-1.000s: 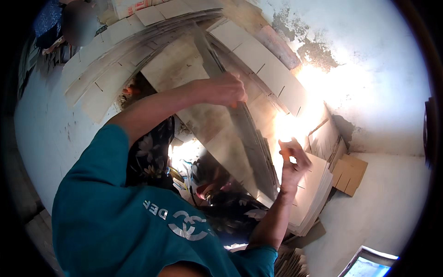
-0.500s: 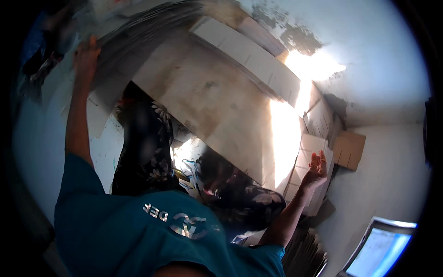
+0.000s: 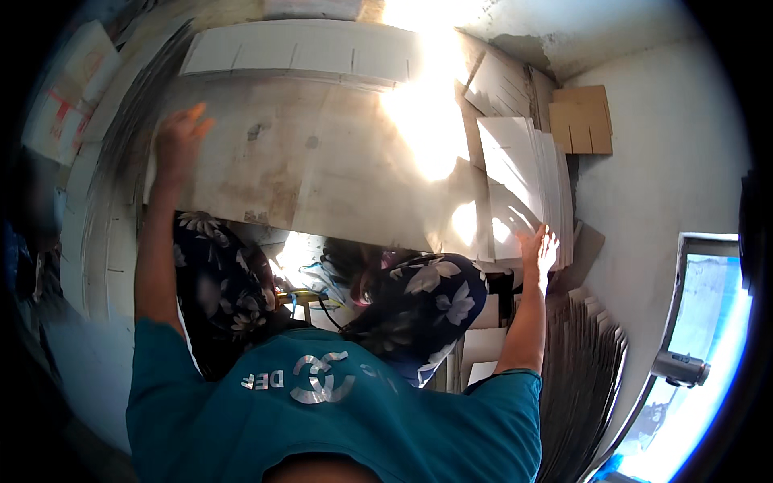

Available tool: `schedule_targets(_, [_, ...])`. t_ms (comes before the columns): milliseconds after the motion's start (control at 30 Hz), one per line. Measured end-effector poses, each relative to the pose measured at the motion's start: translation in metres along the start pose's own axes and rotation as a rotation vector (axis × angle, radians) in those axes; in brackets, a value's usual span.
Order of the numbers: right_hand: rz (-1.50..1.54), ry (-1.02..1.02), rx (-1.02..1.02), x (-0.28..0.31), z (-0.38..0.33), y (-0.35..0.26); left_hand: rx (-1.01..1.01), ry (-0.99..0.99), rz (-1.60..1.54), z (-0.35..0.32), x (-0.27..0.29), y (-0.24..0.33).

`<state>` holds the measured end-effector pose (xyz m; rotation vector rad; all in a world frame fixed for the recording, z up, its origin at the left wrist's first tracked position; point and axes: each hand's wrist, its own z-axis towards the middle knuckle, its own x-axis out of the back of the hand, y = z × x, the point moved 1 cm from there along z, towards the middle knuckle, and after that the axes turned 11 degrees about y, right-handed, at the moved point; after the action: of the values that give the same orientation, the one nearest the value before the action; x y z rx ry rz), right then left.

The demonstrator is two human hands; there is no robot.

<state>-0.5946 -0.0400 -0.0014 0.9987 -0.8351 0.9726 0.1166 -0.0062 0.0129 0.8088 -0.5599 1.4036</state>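
My left hand [image 3: 179, 145] is over the left end of a worn, stained board [image 3: 274, 161], its fingers apart and nothing visible in them. My right hand [image 3: 538, 248] is at the near right corner of a stack of pale slotted cardboard sheets [image 3: 511, 161]. Its fingers are spread, and I cannot tell whether they press on the top sheet. Across the far side of the board lies a long pile of white slotted cardboard strips [image 3: 322, 50]. Bright sunlight falls on the board's right part.
Darker stacked sheets [image 3: 129, 121] rise along the left. Brown slotted cardboard [image 3: 581, 121] leans on the right wall. Many upright sheets [image 3: 584, 370] stand low on the right, near a bright window [image 3: 692, 322]. My knees in flowered cloth [image 3: 427, 298] are below the board's near edge.
My view has turned, so the board now lies almost level. My left hand has come from the left-hand stacks in over the board. My right hand has reached the pale stack's near corner.
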Motion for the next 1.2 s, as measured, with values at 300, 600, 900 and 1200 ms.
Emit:
schedule_targets(300, [-0.121, 0.29, 0.087, 0.018, 0.016, -0.036, -0.346, 0.097, -0.343, 0.079, -0.124, 0.17])
schedule_targets(600, [0.245, 0.204, -0.208, 0.008, 0.04, -0.001, -0.321, -0.223, -0.126, 0.117, -0.181, 0.209])
schedule_targets(900, [0.854, 0.327, -0.491, 0.038, 0.038, -0.014, -0.49, -0.327, -0.082, 0.141, -0.198, 0.208])
schedule_targets(1200, [1.181, 0.448, -0.723, 0.045, 0.021, -0.02, 0.118, -0.187, -0.546, 0.151, -0.203, 0.192])
